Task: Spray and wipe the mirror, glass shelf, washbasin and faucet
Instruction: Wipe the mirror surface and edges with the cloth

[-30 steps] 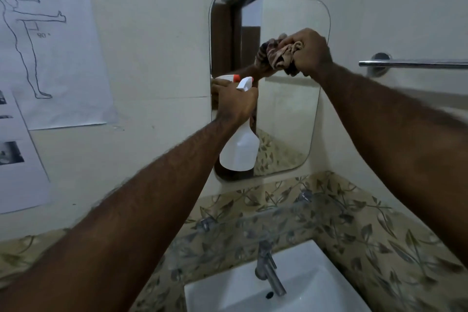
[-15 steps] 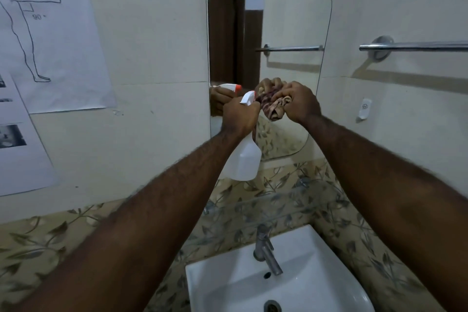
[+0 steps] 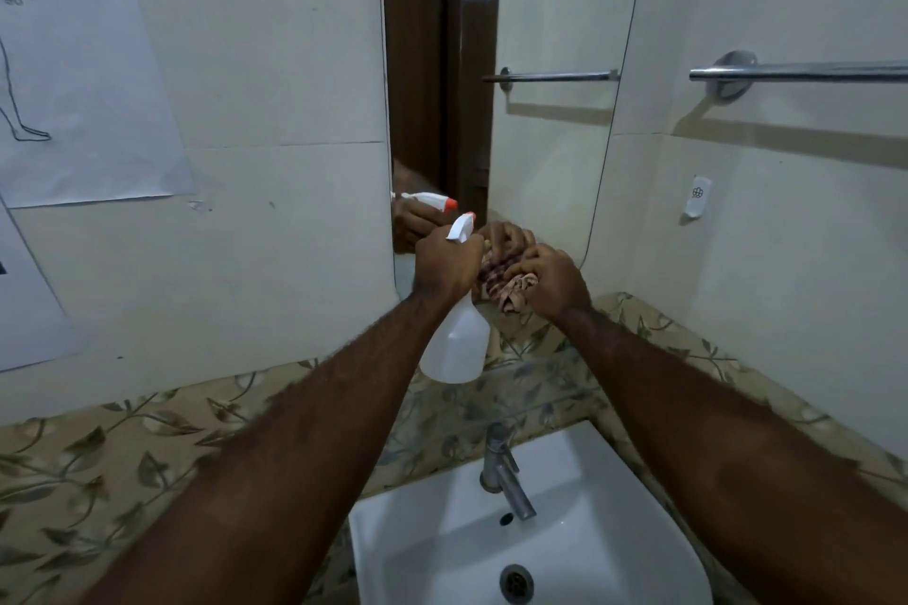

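Observation:
A tall rounded mirror (image 3: 545, 15) hangs on the wall above a glass shelf (image 3: 545, 378). My left hand (image 3: 444, 263) grips a white spray bottle (image 3: 457, 344) with an orange nozzle tip, held just in front of the mirror's lower left part. My right hand (image 3: 553, 280) presses a bunched patterned cloth (image 3: 506, 285) against the mirror's bottom edge. Below stand a metal faucet (image 3: 503, 469) and a white washbasin (image 3: 604, 531) with a drain.
A chrome towel bar (image 3: 796, 71) runs along the wall at the right, with a small white hook (image 3: 696, 201) under it. Paper posters (image 3: 73, 64) are taped to the wall at the left. Leaf-patterned tiles (image 3: 98, 457) line the wall behind the basin.
My right hand has dragged the cloth down the mirror from its upper middle to its bottom edge. The left hand with the bottle has dropped a little too.

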